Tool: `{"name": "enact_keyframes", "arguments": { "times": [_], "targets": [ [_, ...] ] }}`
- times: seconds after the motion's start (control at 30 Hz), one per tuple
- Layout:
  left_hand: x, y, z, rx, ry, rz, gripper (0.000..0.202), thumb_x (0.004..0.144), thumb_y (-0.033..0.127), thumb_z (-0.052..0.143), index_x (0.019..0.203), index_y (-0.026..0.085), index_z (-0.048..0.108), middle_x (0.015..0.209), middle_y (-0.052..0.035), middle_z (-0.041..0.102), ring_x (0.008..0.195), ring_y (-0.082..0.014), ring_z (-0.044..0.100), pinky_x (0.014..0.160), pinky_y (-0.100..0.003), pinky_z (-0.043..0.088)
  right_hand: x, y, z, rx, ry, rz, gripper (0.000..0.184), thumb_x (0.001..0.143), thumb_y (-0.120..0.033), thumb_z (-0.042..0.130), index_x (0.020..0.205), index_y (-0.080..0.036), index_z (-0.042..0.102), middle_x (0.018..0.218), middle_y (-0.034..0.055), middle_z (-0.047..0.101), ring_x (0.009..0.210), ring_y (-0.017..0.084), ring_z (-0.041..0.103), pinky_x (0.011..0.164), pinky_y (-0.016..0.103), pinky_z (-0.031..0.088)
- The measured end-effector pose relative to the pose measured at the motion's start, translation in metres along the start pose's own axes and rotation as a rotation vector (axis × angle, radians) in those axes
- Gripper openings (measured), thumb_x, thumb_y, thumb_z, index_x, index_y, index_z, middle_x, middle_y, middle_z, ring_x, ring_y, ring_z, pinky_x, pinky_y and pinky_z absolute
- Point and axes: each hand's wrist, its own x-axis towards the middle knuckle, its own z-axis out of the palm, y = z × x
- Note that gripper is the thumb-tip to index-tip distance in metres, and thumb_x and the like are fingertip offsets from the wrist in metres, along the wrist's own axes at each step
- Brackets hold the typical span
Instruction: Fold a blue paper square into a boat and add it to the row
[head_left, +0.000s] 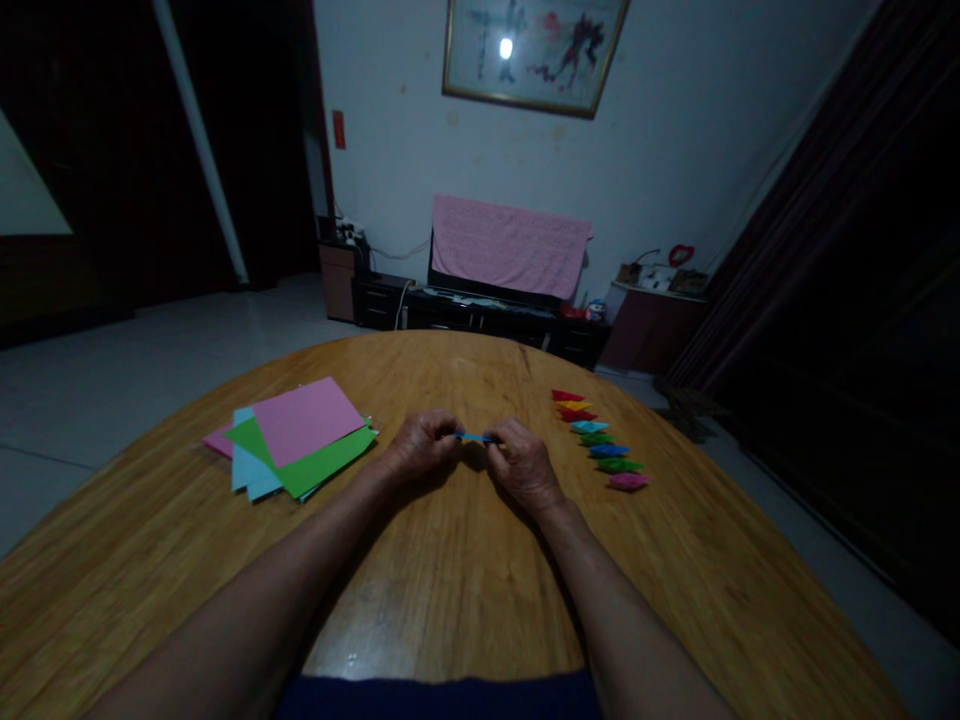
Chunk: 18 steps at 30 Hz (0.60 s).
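Note:
A narrow piece of folded blue paper (474,437) stretches between my two hands, just above the middle of the table. My left hand (424,443) pinches its left end, fingers closed. At the other end, my right hand (523,463) grips the paper between thumb and fingers. Most of the paper's ends are hidden by the fingers. To the right of my right hand, several small folded paper boats (598,428) in red, orange, blue, green and pink lie in a row. Left of my left hand is a loose pile of coloured paper sheets (307,420), pink on top.
The round wooden table (450,600) fills the foreground. Beyond it stands a low black cabinet (480,318), with a pink towel (510,245) draped over a flat screen. A framed picture (534,50) hangs on the wall. A dark curtain (772,200) hangs at the right.

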Motion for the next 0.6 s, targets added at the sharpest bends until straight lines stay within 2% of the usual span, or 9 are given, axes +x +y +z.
{"name": "enact_keyframes", "arguments": {
  "times": [0.1,0.2,0.43,0.6],
  "targets": [
    [0.003,-0.007,-0.005,0.307,-0.014,0.219,0.012,0.069,0.015,0.057,0.073,0.02,0.068,0.075,-0.0015,0.065,0.074,-0.0153,0.057,0.07,-0.025,0.042,-0.003,0.003,0.0,0.011,-0.022,0.004,0.017,0.075,-0.007,0.05,0.08,-0.018,0.062,0.081,0.0064,0.062,0.077,0.018,0.057,0.072,0.027,0.045],
    [0.004,-0.014,-0.006,0.473,-0.091,0.314,0.016,0.072,0.013,0.055,0.079,0.02,0.068,0.08,-0.0035,0.066,0.078,-0.0167,0.059,0.075,-0.027,0.043,-0.007,0.006,0.0,0.012,-0.066,0.012,0.018,0.073,-0.006,0.05,0.08,-0.018,0.062,0.081,0.0068,0.063,0.077,0.019,0.058,0.072,0.028,0.045],
    [0.001,-0.012,-0.006,0.683,-0.288,0.397,0.019,0.078,0.016,0.051,0.084,0.02,0.068,0.095,-0.0063,0.064,0.09,-0.0191,0.061,0.08,-0.028,0.045,-0.012,0.009,-0.003,-0.021,-0.228,0.063,0.02,0.07,-0.005,0.052,0.079,-0.018,0.064,0.08,0.0053,0.065,0.077,0.018,0.058,0.072,0.028,0.045],
    [-0.002,-0.002,-0.009,0.792,-0.341,0.422,0.017,0.079,0.023,0.052,0.079,0.019,0.069,0.091,-0.0075,0.063,0.082,-0.0196,0.059,0.072,-0.029,0.044,-0.01,0.007,-0.007,-0.024,-0.288,0.04,0.019,0.069,-0.008,0.053,0.08,-0.018,0.065,0.082,0.0046,0.064,0.079,0.018,0.056,0.073,0.028,0.043]
  ]
}}
